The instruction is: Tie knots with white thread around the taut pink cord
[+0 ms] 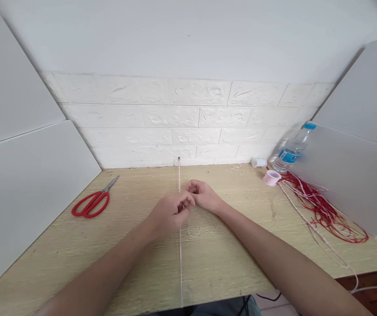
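A pink-and-white cord [179,176] runs from a dark fixing low on the wall straight toward me, past the table's front edge. Its far part looks braided, the near part thin and plain. My left hand [172,210] is over the cord, fingers curled and pinched together. Just to its right, my right hand [204,196] is closed too, thumb and forefinger meeting close to the left fingertips. A thin cream thread [194,235] comes from between the hands and lies in a loose loop on the table. The exact grip of the fingertips is partly hidden.
Red-handled scissors [91,204] lie at the left. On the right are a pink thread spool [272,177], a white spool [258,163], a water bottle [290,151] and a pile of red cords [323,206]. White panels [27,184] stand at both sides.
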